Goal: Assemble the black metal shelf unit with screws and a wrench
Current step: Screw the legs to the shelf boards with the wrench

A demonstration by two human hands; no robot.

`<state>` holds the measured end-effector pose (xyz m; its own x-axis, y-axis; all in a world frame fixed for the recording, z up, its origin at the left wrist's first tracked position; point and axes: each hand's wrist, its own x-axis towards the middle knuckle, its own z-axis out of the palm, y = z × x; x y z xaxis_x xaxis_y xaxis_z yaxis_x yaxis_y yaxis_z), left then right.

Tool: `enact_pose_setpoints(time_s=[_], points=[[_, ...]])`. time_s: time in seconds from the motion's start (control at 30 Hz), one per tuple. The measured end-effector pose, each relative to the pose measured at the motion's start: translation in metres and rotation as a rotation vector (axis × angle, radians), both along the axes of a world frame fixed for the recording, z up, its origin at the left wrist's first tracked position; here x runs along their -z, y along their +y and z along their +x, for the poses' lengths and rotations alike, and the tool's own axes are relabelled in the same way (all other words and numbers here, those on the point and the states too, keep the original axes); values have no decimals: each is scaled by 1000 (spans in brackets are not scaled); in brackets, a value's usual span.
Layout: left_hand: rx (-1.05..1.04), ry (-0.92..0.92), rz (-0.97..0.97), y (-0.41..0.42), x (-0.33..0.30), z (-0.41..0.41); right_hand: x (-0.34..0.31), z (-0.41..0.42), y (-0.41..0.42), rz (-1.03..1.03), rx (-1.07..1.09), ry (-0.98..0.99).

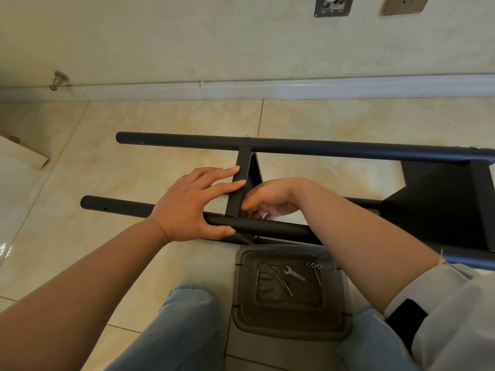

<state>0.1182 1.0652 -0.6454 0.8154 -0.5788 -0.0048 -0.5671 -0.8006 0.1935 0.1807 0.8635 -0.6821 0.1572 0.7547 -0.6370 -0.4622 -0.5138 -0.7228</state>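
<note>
I see the black shelf frame (308, 145) lying on its side on the tiled floor. My left hand (192, 203) rests on it, fingers straight against the crossbar (239, 183), thumb under the near tube (267, 228). My right hand (267, 200) reaches behind that tube, fingers curled; I cannot tell what they hold. The wrench (293, 273) and screws (283, 283) lie in the tray (290, 333) between my knees.

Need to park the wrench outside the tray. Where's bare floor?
Bare tile lies left of the tray, beyond the left hand, and between the far tube and baseboard. Crowded where the right hand meets the crossbar.
</note>
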Motion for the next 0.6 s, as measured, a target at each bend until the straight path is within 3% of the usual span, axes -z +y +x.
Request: enact_pose_setpoints(time_s=[0.6], points=[[3,-6,5,1,1,1,-2,0,-2,32,12,-5]])
